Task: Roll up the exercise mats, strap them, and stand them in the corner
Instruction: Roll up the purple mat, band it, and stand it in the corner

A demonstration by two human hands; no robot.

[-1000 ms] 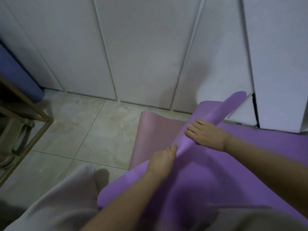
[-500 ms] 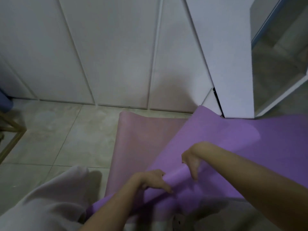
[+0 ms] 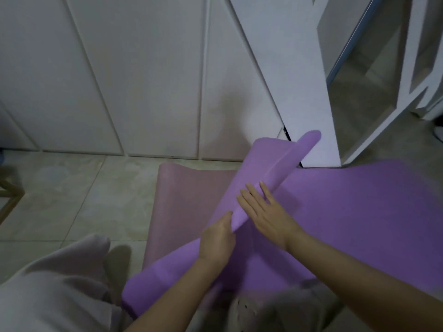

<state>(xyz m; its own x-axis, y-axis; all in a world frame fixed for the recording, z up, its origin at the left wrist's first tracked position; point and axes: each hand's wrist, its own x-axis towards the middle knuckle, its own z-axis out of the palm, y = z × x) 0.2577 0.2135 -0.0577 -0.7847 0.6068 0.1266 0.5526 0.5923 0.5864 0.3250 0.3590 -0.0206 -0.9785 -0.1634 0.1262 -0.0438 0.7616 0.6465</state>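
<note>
Tiles (image 3: 72, 200) met white cabinet doors (image 3: 143, 80); purple mat (image 3: 359, 212) lay over a pink mat (image 3: 187, 200); left hand (image 3: 217, 240) gripped its rolled edge, right hand (image 3: 268, 212) pressed on top, fingers straight.

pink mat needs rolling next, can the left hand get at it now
Probably yes: the pink mat lies bare on the tiles beside the left hand, but that hand grips the purple mat.
</note>
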